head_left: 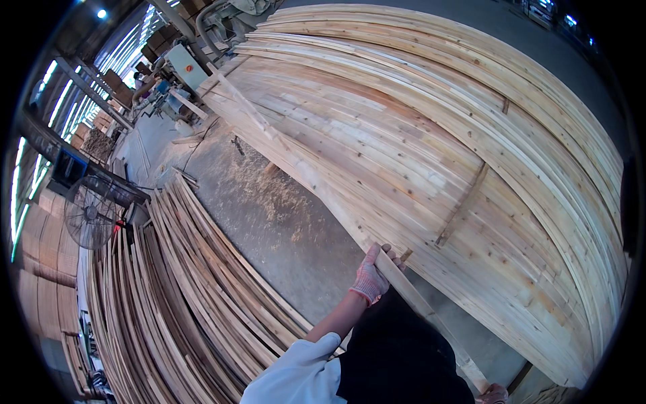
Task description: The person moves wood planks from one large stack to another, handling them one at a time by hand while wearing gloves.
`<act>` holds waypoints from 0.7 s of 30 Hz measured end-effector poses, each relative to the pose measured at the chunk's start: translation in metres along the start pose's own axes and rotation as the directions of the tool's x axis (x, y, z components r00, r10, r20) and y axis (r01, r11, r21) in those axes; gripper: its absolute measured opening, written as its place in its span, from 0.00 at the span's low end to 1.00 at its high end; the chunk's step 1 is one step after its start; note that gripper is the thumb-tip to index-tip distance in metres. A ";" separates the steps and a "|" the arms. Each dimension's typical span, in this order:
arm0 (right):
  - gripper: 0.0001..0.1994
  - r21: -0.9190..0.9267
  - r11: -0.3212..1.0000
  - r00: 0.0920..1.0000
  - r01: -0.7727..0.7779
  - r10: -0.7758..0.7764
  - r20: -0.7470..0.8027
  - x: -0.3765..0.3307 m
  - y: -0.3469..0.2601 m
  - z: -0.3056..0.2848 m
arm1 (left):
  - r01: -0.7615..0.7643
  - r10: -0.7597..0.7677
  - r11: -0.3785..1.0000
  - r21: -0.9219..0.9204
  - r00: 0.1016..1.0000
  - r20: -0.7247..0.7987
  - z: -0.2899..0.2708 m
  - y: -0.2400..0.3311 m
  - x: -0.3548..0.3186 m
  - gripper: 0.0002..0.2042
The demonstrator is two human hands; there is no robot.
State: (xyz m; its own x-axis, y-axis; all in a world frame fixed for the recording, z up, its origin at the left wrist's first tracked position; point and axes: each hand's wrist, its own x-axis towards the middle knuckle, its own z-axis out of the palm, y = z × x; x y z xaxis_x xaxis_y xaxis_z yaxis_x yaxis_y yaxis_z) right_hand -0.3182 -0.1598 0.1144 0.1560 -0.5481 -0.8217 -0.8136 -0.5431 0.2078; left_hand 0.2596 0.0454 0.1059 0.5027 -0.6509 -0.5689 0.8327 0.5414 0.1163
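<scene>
Head view shows the gloved left hand (pixel 372 275) closed around a long thin wood strip (pixel 316 182) lying along the stacked boards' (pixel 431 155) edge, right hand (pixel 496 394) barely visible, grip unreadable; better lift it evenly, avoiding flex.

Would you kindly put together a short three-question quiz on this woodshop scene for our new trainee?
1. True or false: the left hand wears a glove.
2. What does the left hand grip? A) a long wooden strip B) the fan C) a hammer
3. Fill in: loose slats are heaped on the person's ____ side.

Key: 1 true; 2 A; 3 left. The right hand is barely visible at the lower edge.
</scene>
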 end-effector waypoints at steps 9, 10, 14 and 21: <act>0.23 -0.018 1.000 0.999 0.006 -0.007 -0.032 0.048 0.066 0.010 | -0.078 0.078 0.997 -0.024 0.997 -0.016 0.001 -0.048 -0.030 0.17; 0.24 -0.021 1.000 0.999 0.008 -0.009 -0.041 0.052 0.070 0.010 | -0.085 0.085 0.996 -0.027 0.996 -0.006 0.001 -0.051 -0.032 0.17; 0.24 -0.065 0.998 0.998 -0.012 0.008 -0.056 0.046 0.068 -0.015 | -0.074 0.067 0.994 -0.084 0.995 -0.080 -0.007 -0.059 -0.035 0.17; 0.25 -0.033 0.999 0.998 0.040 -0.042 -0.056 0.065 0.074 -0.029 | -0.128 0.118 0.987 -0.093 0.988 -0.100 -0.028 -0.047 -0.025 0.16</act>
State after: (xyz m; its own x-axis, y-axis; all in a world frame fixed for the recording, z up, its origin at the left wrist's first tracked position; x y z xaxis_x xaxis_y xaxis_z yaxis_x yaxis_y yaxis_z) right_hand -0.3522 -0.2543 0.0921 0.2209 -0.5599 -0.7986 -0.7881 -0.5848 0.1921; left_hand 0.2012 0.0507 0.0922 0.5720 -0.5260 -0.6294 0.7363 0.6675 0.1113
